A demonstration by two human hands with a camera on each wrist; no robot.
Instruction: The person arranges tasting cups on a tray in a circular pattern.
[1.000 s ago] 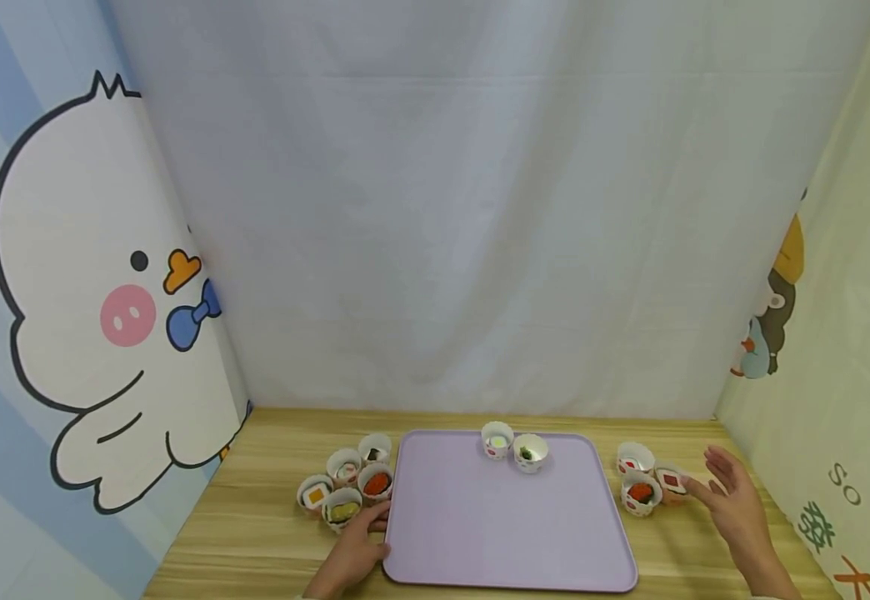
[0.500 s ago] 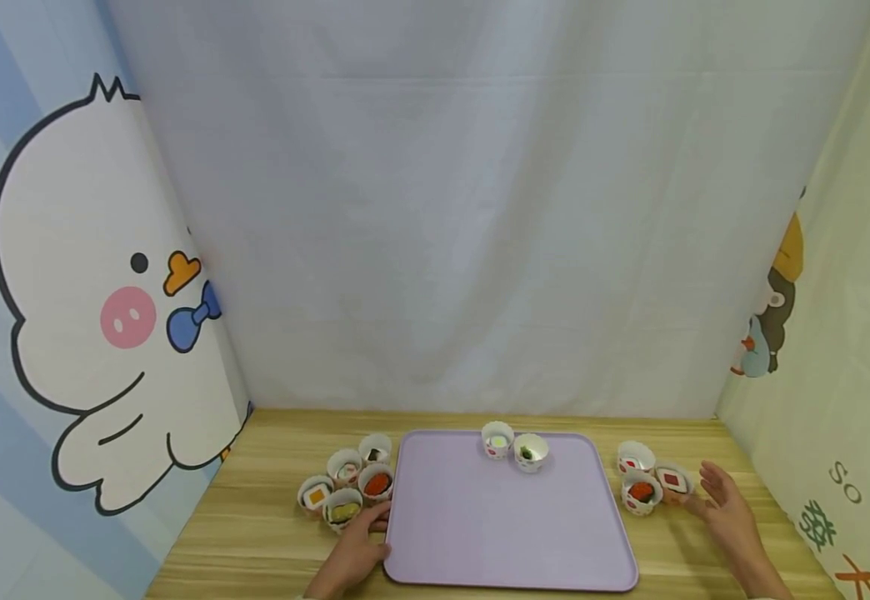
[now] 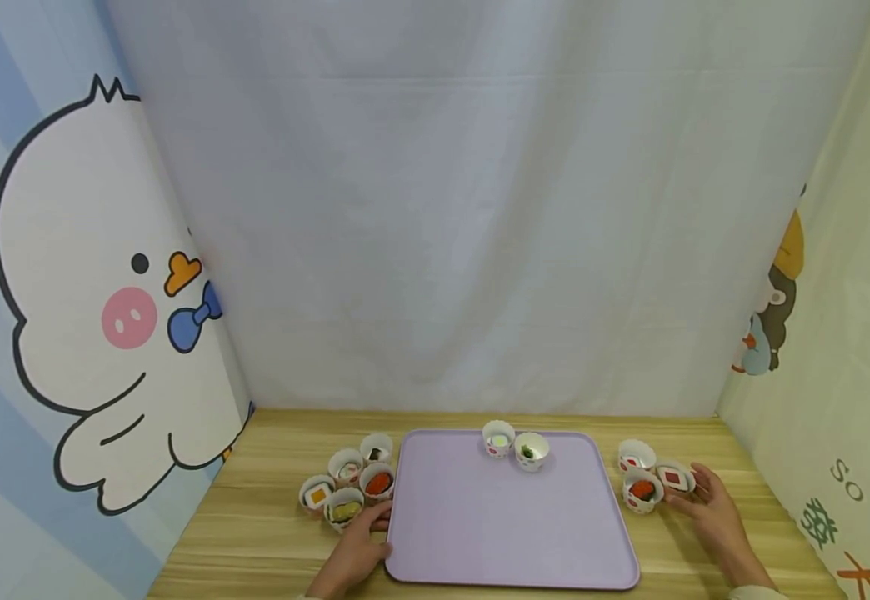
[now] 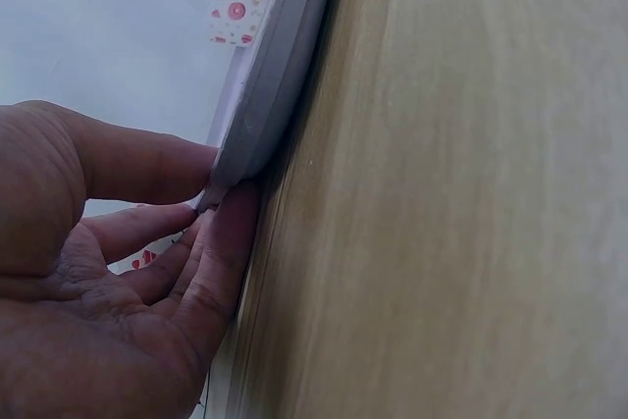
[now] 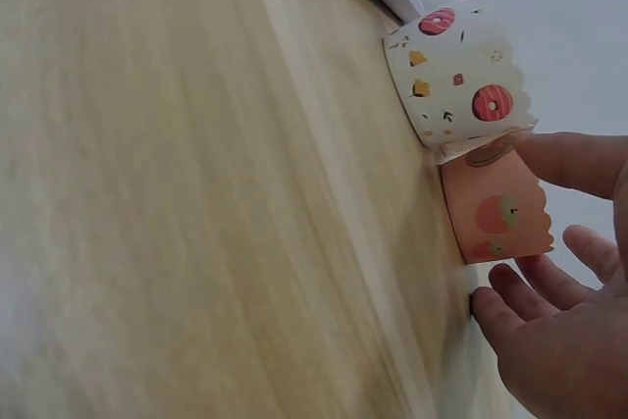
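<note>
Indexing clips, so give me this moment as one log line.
left hand: pinches edge of purple tray; right hand: at pink cup, grip unclear; tray: two cups, far edge

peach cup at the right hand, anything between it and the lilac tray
Yes: in the head view, the cup with the orange-red filling and the cup behind it stand between the peach cup and the lilac tray.

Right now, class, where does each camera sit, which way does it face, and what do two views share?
Head: worn on the head, facing forward and down at the tray; left hand and right hand show.
Left wrist: worn on that wrist, facing the tray and table; left hand shows.
Right wrist: worn on that wrist, facing the pink cup; right hand shows.
Shared: head and right wrist both show the pink cup.
</note>
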